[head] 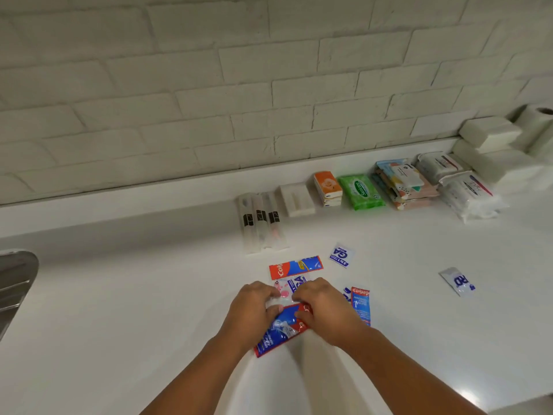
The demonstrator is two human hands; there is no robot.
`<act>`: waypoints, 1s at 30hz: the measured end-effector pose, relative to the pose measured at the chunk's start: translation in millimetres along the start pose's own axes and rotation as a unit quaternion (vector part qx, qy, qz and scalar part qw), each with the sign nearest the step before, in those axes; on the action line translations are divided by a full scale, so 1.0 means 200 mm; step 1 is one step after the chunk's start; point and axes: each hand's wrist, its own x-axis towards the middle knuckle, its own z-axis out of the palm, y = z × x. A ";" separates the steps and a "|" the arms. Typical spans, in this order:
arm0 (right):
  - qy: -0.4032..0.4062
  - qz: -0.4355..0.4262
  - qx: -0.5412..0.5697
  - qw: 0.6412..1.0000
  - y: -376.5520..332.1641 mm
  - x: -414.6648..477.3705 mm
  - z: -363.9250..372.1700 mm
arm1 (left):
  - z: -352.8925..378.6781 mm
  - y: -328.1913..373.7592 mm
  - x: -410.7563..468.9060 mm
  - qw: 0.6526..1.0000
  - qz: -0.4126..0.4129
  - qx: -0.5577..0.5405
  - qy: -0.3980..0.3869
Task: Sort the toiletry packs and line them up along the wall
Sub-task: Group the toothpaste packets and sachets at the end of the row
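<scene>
At the near middle of the white counter (pixel 119 295), the left hand (pixel 254 310) and right hand (pixel 323 307) grip an overlapping heap of toothpaste sachets (pixel 284 327), fingers curled onto it, with loose sachets (pixel 341 255) scattered just beyond and sorted packs (pixel 360 191) lined along the wall (pixel 209 85).

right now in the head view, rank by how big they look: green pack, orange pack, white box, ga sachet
1. green pack
2. orange pack and white box: these look about alike, so not ranked
3. GA sachet: smallest, even though it lies nearer the camera
</scene>
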 end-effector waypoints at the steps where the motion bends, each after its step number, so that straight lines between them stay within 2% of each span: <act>1: -0.008 -0.001 -0.010 1.000 0.00 -0.02 0.01 | 0.02 0.00 -0.03 1.000 -0.004 0.015 -0.020; 8: -0.062 -0.004 -0.056 0.996 0.00 -0.02 0.01 | 0.07 0.03 -0.09 0.992 0.011 0.114 -0.050; 14: -0.123 -0.025 -0.129 0.984 -0.01 0.02 -0.02 | 0.03 0.08 -0.06 0.977 0.036 0.181 -0.105; 20: -0.146 -0.038 -0.146 0.978 -0.03 0.07 -0.06 | 0.01 0.09 -0.06 0.979 0.022 0.186 -0.077; 22: -0.140 -0.050 -0.118 0.982 -0.02 0.07 -0.08 | 0.00 0.09 -0.06 0.980 0.011 0.188 -0.059; 25: -0.126 -0.043 0.006 0.991 0.01 0.10 -0.14 | -0.01 0.08 -0.08 0.990 -0.009 0.140 0.002; 28: -0.076 -0.035 0.111 0.990 0.03 0.16 -0.20 | -0.03 0.05 -0.11 0.992 -0.028 0.077 0.091; 30: -0.043 -0.028 0.178 0.983 0.01 0.22 -0.23 | -0.07 0.03 -0.11 0.990 -0.040 0.053 0.121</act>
